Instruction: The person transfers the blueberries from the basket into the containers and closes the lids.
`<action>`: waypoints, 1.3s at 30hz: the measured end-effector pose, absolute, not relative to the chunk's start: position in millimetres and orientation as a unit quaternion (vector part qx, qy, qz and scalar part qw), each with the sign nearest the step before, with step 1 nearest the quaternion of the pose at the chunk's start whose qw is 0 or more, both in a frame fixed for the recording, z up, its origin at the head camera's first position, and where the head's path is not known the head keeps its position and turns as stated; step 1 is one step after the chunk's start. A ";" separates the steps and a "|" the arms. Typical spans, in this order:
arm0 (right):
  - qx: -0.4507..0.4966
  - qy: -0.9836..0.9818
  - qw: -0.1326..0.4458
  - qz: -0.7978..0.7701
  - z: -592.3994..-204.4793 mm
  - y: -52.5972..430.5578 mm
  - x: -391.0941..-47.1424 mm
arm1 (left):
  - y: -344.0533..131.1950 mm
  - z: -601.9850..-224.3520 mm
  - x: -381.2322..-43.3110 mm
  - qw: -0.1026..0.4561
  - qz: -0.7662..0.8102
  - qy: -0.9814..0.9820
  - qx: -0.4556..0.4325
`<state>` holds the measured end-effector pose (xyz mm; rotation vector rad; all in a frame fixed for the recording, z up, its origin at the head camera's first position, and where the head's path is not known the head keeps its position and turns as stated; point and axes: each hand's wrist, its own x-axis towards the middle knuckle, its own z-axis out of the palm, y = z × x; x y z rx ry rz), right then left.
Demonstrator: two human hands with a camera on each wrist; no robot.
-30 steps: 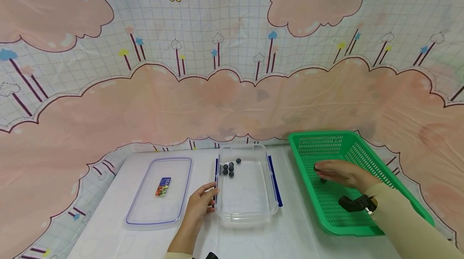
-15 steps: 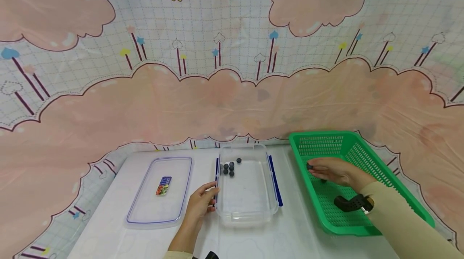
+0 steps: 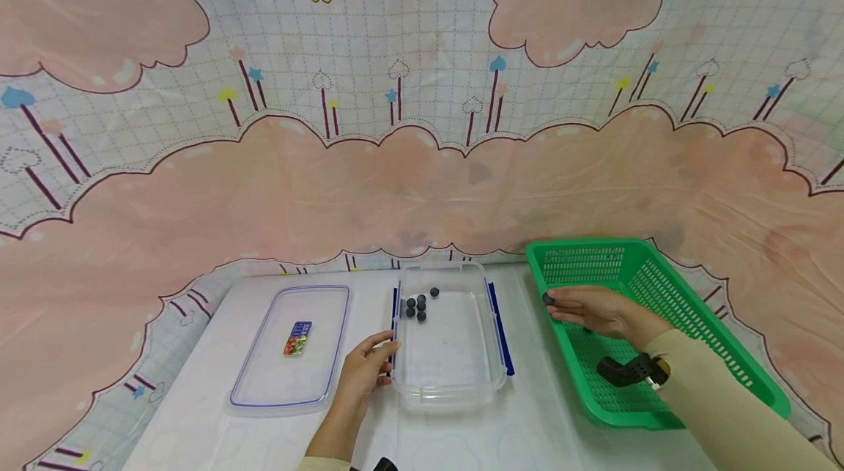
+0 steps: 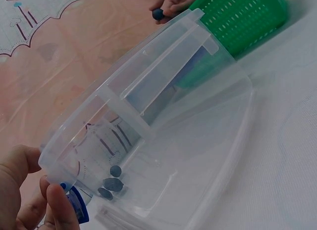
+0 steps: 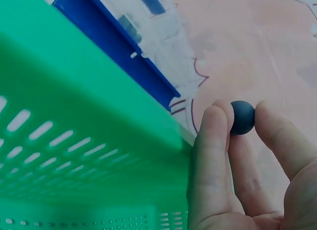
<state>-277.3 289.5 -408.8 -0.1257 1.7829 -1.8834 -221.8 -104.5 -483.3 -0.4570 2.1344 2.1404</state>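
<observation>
My right hand (image 3: 593, 312) pinches a small dark blue ball (image 5: 242, 117) between thumb and fingertips. It is over the left rim of the green basket (image 3: 623, 401). Another dark ball (image 3: 587, 329) shows in the basket, partly hidden below the hand. My left hand (image 3: 366, 366) grips the left edge of a clear plastic box (image 3: 455, 361), thumb and fingers on either side of the rim in the left wrist view. Several dark balls (image 3: 420, 316) lie in the box's far left part, one a little apart from the rest.
A clear lid (image 3: 264, 376) with a blue seal and a colourful label (image 3: 298, 338) lies left of the box. Blue side clips (image 3: 501, 332) hang along the box's long sides. A patterned cloth (image 3: 422, 193) stands behind the white table (image 3: 541, 412).
My right hand has moved left with the dark blue ball, from above the basket's inside to its left rim. The left hand stays on the box, and the balls in it lie as before.
</observation>
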 end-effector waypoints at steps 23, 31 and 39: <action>-0.030 0.586 0.299 -0.752 -415.6 233.6 -292.2 | -104.3 -485.8 -222.8 0.036 0.703 0.694 -0.150; -0.018 0.607 0.289 -0.740 -417.2 206.7 -298.8 | -104.6 -486.2 -222.8 0.038 0.704 0.694 -0.149; -0.004 0.633 0.277 -0.723 -418.5 180.6 -301.6 | -104.8 -486.6 -223.3 0.037 0.701 0.697 -0.148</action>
